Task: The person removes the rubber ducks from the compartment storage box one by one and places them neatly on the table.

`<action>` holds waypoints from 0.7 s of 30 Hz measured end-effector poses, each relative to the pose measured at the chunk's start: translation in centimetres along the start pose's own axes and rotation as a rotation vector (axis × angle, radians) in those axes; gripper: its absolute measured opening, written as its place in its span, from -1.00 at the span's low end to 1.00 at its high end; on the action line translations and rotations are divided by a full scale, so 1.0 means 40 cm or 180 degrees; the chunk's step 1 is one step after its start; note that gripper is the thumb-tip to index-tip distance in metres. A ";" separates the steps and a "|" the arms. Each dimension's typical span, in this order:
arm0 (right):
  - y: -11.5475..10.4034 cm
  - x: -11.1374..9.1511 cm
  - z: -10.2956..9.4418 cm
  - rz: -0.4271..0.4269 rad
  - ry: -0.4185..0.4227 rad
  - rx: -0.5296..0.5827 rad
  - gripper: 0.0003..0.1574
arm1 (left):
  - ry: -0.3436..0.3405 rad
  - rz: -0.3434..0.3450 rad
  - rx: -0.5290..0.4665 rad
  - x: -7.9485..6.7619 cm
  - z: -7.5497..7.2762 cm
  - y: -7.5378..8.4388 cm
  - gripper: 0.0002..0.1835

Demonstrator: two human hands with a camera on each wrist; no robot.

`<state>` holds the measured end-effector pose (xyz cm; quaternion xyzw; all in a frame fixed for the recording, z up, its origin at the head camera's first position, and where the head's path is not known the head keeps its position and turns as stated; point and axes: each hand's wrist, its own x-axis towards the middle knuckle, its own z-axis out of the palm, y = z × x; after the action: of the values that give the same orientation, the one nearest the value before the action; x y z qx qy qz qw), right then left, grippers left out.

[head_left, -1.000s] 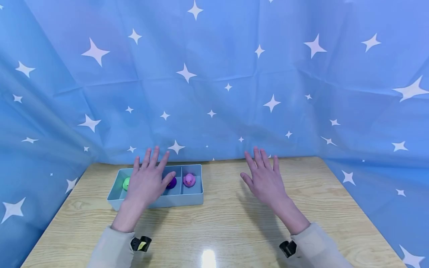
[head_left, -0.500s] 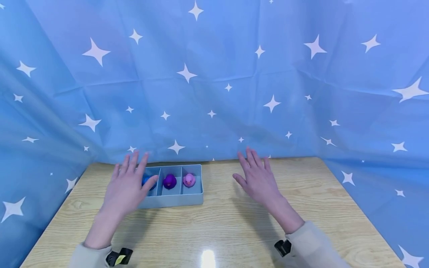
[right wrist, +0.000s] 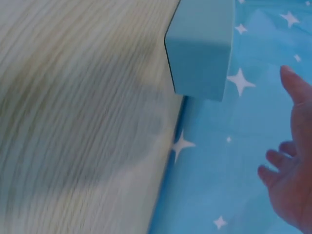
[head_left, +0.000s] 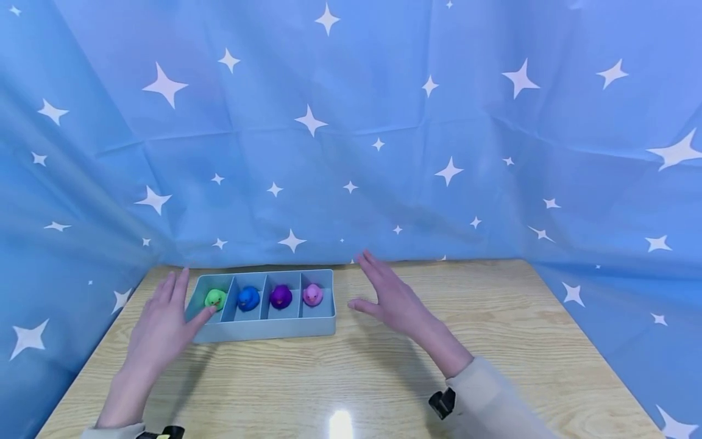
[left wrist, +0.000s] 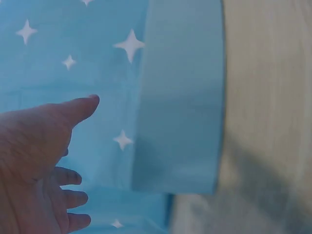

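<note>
A light blue divided box (head_left: 263,330) stands toward the back left of the table. Its compartments hold, from left to right, a green duck (head_left: 216,299), a blue duck (head_left: 248,298), a purple duck (head_left: 281,296) and a pink duck (head_left: 312,295). At the box's left end is my left hand (head_left: 161,329), its fingers extended and thumb apart, overlapping the box's corner in the head view. My right hand (head_left: 397,305) hovers to the right of the box, fingers straight, with a gap between it and the box. Both hands hold nothing.
The wooden table (head_left: 307,384) has a bright light reflection near its front. A blue cloth with white stars (head_left: 351,134) hangs behind it and along both sides. Beyond the left wrist's thumb, the box's long side wall (left wrist: 183,107) fills the middle of that view.
My left hand has moved left from above the box to its left end, uncovering the green and blue ducks. My right hand has moved left toward the box's right end.
</note>
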<state>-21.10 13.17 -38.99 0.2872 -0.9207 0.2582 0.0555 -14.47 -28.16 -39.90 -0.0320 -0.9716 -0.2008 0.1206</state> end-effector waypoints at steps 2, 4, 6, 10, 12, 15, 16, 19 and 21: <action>-0.009 0.006 0.011 -0.0032 -0.0101 0.0147 0.17 | -0.0026 -0.0104 -0.0042 -0.005 0.008 -0.017 0.06; -0.018 0.014 0.022 -0.0051 -0.0180 0.0275 0.18 | -0.0099 -0.0215 -0.0113 -0.009 0.014 -0.030 0.08; -0.029 0.024 0.032 -0.0039 -0.0240 0.0400 0.17 | -0.0208 -0.0321 -0.0222 -0.010 0.017 -0.041 0.11; -0.048 0.046 0.060 0.0004 -0.0302 0.0653 0.15 | -0.0237 -0.0380 -0.0615 -0.014 0.035 -0.062 0.14; -0.055 0.055 0.075 0.0004 -0.0313 0.0784 0.12 | -0.0181 -0.0343 -0.0873 -0.016 0.049 -0.074 0.14; -0.063 0.067 0.097 0.0048 -0.0325 0.0985 0.09 | -0.0127 -0.0303 -0.1277 -0.020 0.065 -0.086 0.11; -0.064 0.071 0.105 0.0072 -0.0320 0.1037 0.08 | -0.0138 -0.0311 -0.1387 -0.021 0.069 -0.090 0.10; -0.068 0.084 0.122 0.0174 -0.0312 0.1180 0.04 | -0.0165 -0.0358 -0.1623 -0.023 0.076 -0.097 0.07; -0.070 0.093 0.129 0.0209 -0.0304 0.1225 0.01 | -0.0188 -0.0356 -0.1706 -0.020 0.083 -0.102 0.04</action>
<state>-22.39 6.71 -41.27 0.2743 -0.8649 0.4171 -0.0525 -14.89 -30.59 -44.59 -0.0148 -0.8872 -0.4560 0.0682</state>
